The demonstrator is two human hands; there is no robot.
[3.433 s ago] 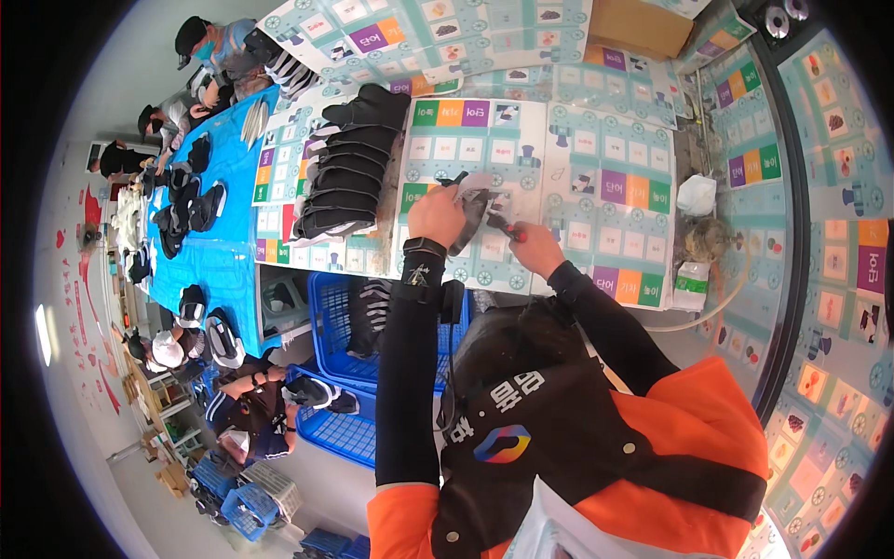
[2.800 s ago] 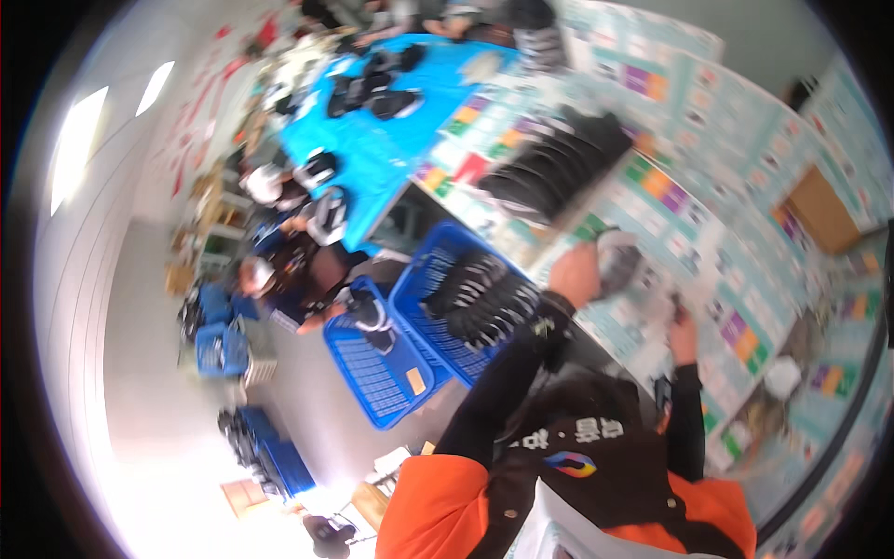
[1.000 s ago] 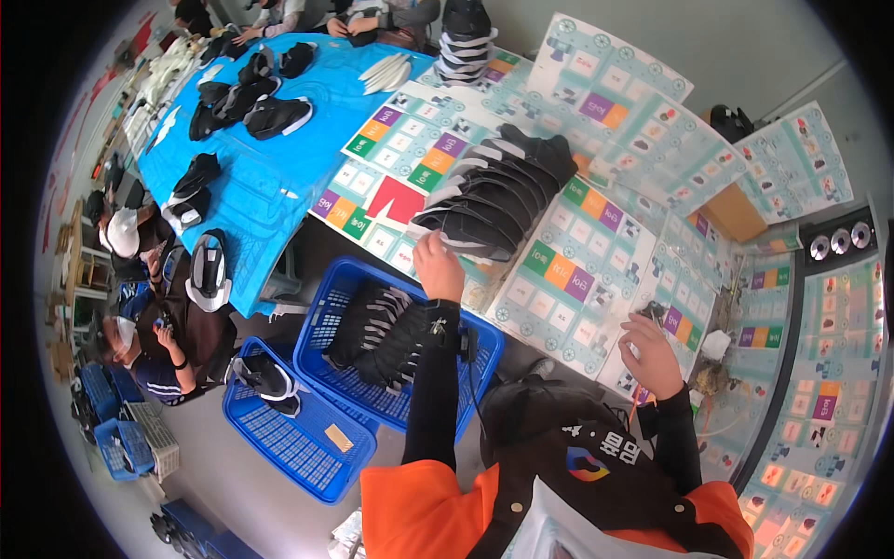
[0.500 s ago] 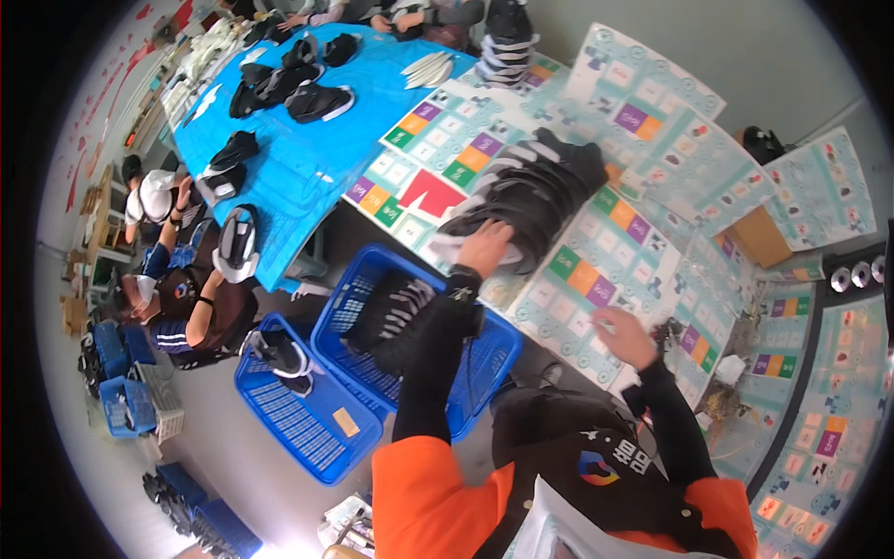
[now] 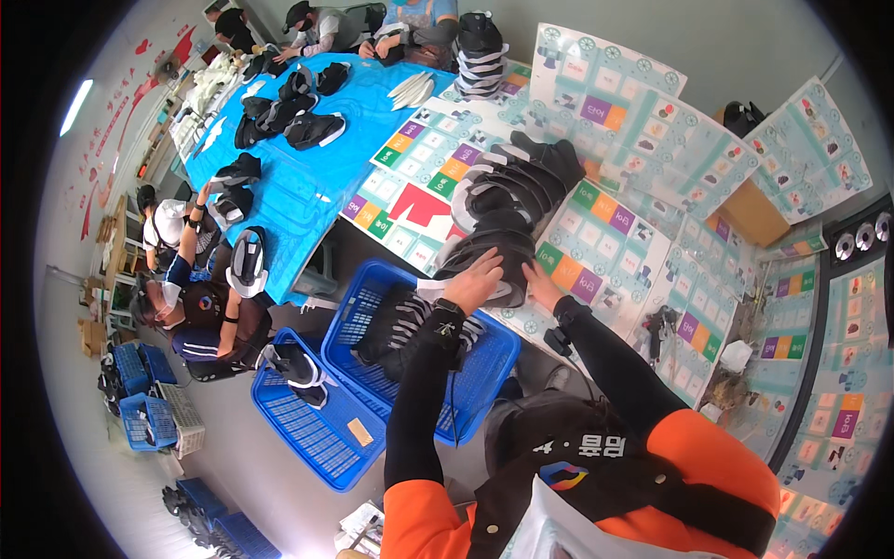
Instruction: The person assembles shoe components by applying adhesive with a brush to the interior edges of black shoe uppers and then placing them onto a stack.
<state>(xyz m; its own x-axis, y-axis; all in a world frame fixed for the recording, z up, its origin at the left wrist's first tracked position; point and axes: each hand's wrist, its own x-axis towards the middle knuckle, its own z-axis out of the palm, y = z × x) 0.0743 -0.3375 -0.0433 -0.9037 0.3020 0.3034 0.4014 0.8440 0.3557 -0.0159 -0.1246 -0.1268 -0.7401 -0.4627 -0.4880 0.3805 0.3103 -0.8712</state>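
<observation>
A row of nested black shoe uppers (image 5: 535, 172) with white and grey edges lies across the printed tabletop. At its near end, a bunch of black shoe uppers (image 5: 500, 247) sits between my two hands. My left hand (image 5: 472, 281) is closed over the bunch's left side. From the right, my right hand (image 5: 542, 287) presses on the same bunch, its fingertips partly hidden by it. Just below my left hand, more black uppers with pale edges (image 5: 396, 326) lie in a blue plastic basket (image 5: 507, 349).
A second blue basket (image 5: 321, 447) holds a black-and-white shoe (image 5: 300, 374). On the blue-covered table (image 5: 289, 214) lie several shoes; a co-worker (image 5: 200, 307) holds one beside it. An upright stack of uppers (image 5: 480, 65) stands at the far edge. Printed boards (image 5: 605, 79) lean at the back.
My right hand has moved left from above the tabletop to the near end of the row. The near uppers now sit tilted apart from the rest, and my left hand remains on them.
</observation>
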